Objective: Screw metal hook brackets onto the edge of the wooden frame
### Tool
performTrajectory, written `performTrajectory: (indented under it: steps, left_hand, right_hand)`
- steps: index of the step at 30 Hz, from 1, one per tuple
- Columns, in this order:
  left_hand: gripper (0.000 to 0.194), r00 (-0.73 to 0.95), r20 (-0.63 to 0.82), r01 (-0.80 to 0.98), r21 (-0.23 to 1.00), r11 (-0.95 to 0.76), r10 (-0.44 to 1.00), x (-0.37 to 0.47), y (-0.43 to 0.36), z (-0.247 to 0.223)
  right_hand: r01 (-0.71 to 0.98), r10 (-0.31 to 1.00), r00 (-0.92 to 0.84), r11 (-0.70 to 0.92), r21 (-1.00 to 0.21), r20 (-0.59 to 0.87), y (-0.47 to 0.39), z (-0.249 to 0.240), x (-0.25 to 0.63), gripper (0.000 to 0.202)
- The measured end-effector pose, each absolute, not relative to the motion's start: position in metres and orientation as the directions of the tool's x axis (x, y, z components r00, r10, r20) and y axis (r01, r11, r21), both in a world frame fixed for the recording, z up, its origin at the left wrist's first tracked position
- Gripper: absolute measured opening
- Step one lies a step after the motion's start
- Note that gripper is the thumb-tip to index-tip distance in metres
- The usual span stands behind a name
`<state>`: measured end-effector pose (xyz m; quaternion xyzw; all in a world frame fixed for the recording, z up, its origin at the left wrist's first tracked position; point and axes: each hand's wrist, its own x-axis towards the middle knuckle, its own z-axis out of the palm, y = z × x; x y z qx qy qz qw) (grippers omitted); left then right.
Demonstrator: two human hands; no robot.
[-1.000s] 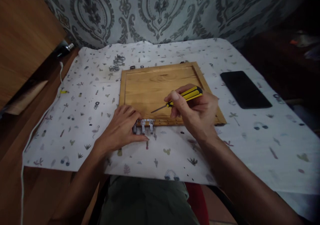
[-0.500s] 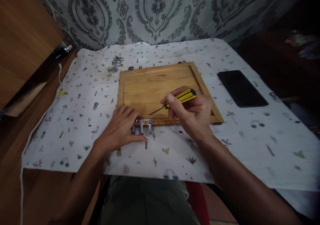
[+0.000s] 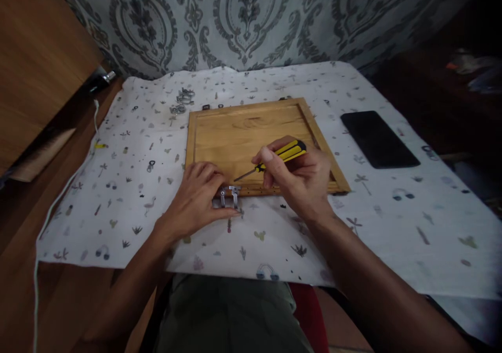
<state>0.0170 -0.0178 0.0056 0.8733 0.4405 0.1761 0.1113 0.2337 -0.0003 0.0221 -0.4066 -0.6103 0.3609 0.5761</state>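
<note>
OK, we've got metal clips at the near edge of the wooden board, left part, partly covered by the left hand. Its fingers lie close together over the board, thumb apart on the near side; we can't tell whether they actually press the clips. Right hand has thumb and fingers clamped on the yellow-black screwdriver, shaft slanted low, tip just beside the clips; contact unclear. For good work here, we'd want the clips pinned flat and square to the edge, the thumb bracing from the near side, fingertips out of the tip's path. We'd judge the slant too shallow for turning: shaft nearer upright, tip seated before any force, light downward push, or it could skate and scratch the wood. Small holes run along the edge right of the clips, so lining up matters. Loose metal parts sit beyond the board's far left corner, phone off right.
</note>
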Motion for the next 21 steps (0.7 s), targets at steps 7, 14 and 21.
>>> performTrajectory:
  steps: [7, 14, 21]
  left_hand:
    - [0.060, 0.560, 0.236, 0.714, 0.348, -0.607, 0.794, 0.019, -0.018, 0.001]
    - [0.058, 0.570, 0.215, 0.715, 0.346, -0.608, 0.793, 0.020, -0.018, -0.001]
    - [0.054, 0.564, 0.191, 0.721, 0.360, -0.592, 0.803, 0.021, -0.018, 0.000]
  right_hand:
    - [0.083, 0.905, 0.002, 0.424, -0.902, 0.426, 0.000, 0.023, 0.234, 0.034]
    - [0.040, 0.912, 0.026, 0.408, -0.912, 0.409, -0.002, 0.032, 0.234, 0.049]
    - [0.058, 0.902, 0.033, 0.428, -0.902, 0.431, -0.002, 0.029, 0.235, 0.042]
